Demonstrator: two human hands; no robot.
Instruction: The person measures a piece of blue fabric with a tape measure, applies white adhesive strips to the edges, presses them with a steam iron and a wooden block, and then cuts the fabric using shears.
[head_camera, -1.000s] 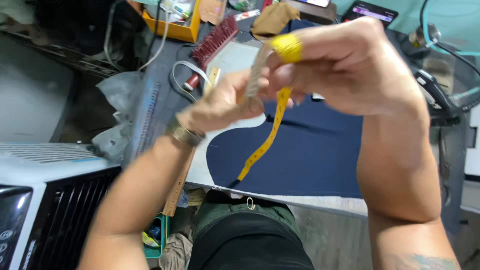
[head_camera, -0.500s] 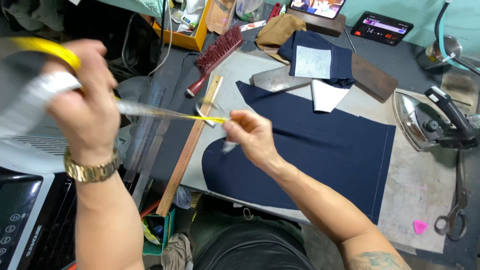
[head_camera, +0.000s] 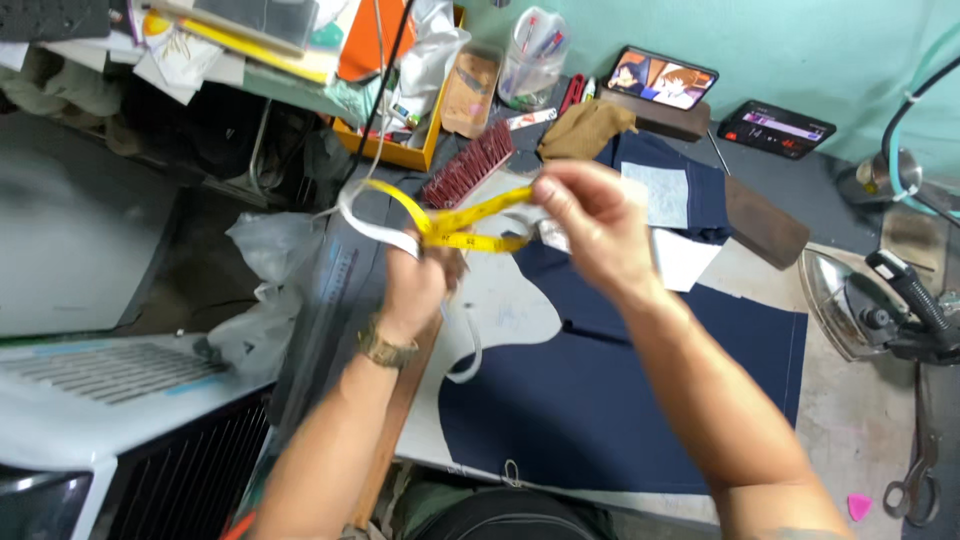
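Head view: looking down at a pretty cluttered work table (head_camera: 860, 420), both hands up over its left half.
Left hand: (head_camera: 415, 285) closed around the yellow tape measure (head_camera: 455, 228), gold watch on the wrist.
Right hand: (head_camera: 590, 225) pinching the other end of the tape between fingers and thumb, just right of the left hand.
Tape measure: looped in the air between the hands, white underside curling down toward the table's left edge.
Navy fabric: (head_camera: 620, 390) flat on the middle of the table, right below the arms.
Back edge: red brush (head_camera: 470, 165).
Right edge: iron (head_camera: 880, 310).
Near right corner: scissors (head_camera: 915, 480), pink chalk (head_camera: 858, 505).
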